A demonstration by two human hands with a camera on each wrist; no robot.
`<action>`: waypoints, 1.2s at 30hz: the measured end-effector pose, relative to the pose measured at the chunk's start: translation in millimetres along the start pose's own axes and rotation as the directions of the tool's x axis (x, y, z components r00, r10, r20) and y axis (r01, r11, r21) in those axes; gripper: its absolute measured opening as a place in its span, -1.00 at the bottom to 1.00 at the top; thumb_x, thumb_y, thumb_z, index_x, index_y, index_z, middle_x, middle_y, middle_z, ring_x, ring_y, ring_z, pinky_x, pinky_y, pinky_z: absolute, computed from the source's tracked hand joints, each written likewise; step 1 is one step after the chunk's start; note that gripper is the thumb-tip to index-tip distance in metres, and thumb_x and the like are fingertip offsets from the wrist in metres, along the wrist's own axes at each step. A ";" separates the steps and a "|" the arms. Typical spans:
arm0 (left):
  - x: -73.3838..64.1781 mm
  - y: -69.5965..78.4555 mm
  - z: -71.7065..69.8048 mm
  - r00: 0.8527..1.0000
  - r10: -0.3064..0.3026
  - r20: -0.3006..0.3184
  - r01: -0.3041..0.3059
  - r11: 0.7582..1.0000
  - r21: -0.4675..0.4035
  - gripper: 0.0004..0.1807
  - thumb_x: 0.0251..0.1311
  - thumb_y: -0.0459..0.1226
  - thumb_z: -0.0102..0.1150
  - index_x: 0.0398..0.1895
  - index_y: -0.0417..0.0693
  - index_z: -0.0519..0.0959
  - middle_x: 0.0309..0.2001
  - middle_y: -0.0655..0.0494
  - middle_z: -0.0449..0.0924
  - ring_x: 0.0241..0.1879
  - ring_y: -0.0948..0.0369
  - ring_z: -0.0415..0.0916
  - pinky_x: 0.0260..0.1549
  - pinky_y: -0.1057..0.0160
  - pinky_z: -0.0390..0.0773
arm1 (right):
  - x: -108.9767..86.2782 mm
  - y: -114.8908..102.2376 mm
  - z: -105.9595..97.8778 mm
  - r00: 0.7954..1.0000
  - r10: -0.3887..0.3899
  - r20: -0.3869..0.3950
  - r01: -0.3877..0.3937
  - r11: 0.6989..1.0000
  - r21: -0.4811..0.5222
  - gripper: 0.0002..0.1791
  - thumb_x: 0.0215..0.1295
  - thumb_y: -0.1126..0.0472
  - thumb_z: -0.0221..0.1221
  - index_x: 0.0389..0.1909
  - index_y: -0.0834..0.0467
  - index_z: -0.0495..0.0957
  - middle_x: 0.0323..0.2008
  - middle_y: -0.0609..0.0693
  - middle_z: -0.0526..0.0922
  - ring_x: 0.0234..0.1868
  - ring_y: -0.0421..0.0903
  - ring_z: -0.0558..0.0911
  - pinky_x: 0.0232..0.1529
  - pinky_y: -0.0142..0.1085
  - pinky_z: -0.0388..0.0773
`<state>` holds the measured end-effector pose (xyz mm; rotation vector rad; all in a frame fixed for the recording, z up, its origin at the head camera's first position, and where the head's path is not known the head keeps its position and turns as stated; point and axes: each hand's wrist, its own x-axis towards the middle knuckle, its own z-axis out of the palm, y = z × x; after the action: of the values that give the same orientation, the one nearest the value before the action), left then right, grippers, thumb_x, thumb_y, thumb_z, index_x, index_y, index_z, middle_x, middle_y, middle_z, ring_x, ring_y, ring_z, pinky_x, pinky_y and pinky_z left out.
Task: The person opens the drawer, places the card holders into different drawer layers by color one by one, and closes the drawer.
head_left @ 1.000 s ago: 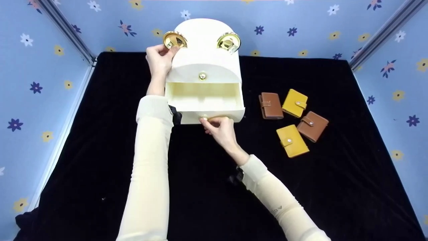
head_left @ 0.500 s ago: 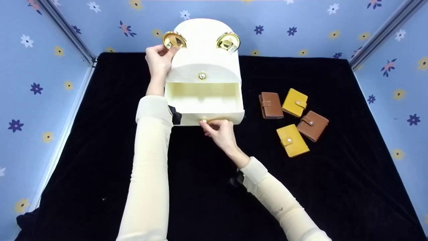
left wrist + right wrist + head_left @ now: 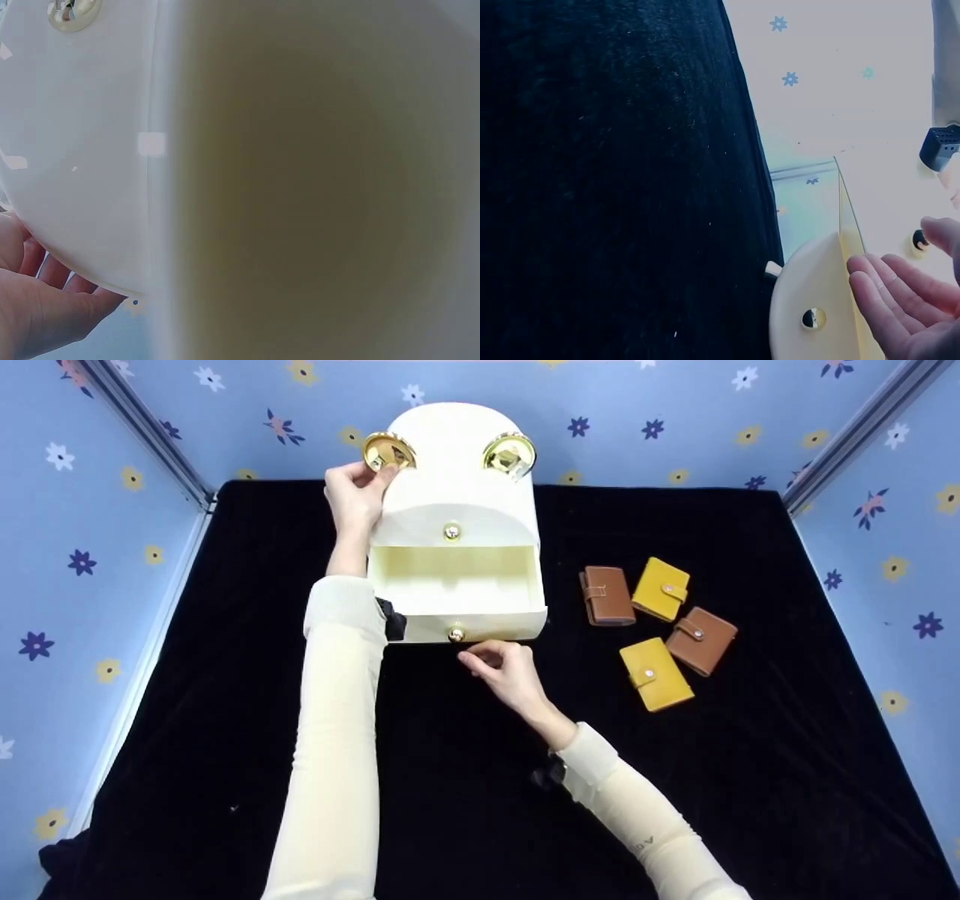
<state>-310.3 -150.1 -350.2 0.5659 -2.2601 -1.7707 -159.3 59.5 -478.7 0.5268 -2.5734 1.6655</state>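
A white drawer box (image 3: 457, 480) with two round gold discs stands at the back, its lower drawer (image 3: 491, 624) pulled out and bare inside. My left hand (image 3: 358, 499) holds the box's left side just below the left gold disc (image 3: 390, 451), the thumb in front; its other fingers are partly hidden. In the left wrist view the fingers lie along the box's curved edge. My right hand (image 3: 511, 673) is just in front of the lower drawer's gold knob (image 3: 456, 634), apart from it, fingers loosely bent and holding nothing. In the right wrist view its fingers look relaxed.
To the right of the box, on the black cloth (image 3: 757, 780), lie two brown card wallets, one upright (image 3: 607, 596) and one slanted (image 3: 702, 641), and two yellow ones, a far one (image 3: 660, 589) and a near one (image 3: 656, 675). Blue flowered panels (image 3: 622, 405) enclose the back and sides.
The lower drawer came out slightly further toward me. My right hand then let go of its knob and moved a little back and to the right. My left hand stays on the box.
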 end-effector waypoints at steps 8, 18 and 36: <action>-0.1 -1.3 0.4 1.000 0.030 -0.010 -0.030 0.999 0.014 -0.69 -0.04 -0.19 0.29 -0.21 -0.14 0.63 -0.24 0.03 0.62 -0.28 0.25 0.53 -0.25 0.41 0.44 | -16.1 10.7 -18.8 0.999 0.019 0.034 -0.017 0.999 -0.052 -0.72 0.09 0.08 0.22 -0.37 0.25 0.62 -0.46 -0.02 0.66 -0.51 -0.15 0.61 -0.43 -0.31 0.54; 0.3 -1.4 0.6 1.000 0.013 -0.009 -0.013 1.000 0.010 -0.70 -0.06 -0.17 0.31 -0.24 -0.12 0.64 -0.27 0.05 0.63 -0.29 0.25 0.52 -0.25 0.40 0.43 | -36.1 27.6 -44.7 0.998 0.056 0.008 -0.055 0.993 -0.102 -0.71 0.08 0.11 0.24 -0.33 0.28 0.61 -0.47 -0.02 0.66 -0.50 -0.17 0.61 -0.43 -0.35 0.54; 0.6 -2.0 0.3 0.999 0.030 -0.012 -0.030 1.000 0.001 -0.70 -0.05 -0.19 0.31 -0.23 -0.12 0.64 -0.27 0.05 0.63 -0.30 0.26 0.53 -0.27 0.41 0.44 | -54.3 60.3 -99.2 0.989 0.115 -0.093 -0.129 0.978 -0.166 -0.69 0.05 0.17 0.26 -0.25 0.32 0.57 -0.45 0.03 0.64 -0.43 -0.11 0.60 -0.38 -0.27 0.54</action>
<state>-310.7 -150.4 -352.3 0.5389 -2.2496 -1.7471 -141.4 184.5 -500.7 0.2898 -2.7036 1.4439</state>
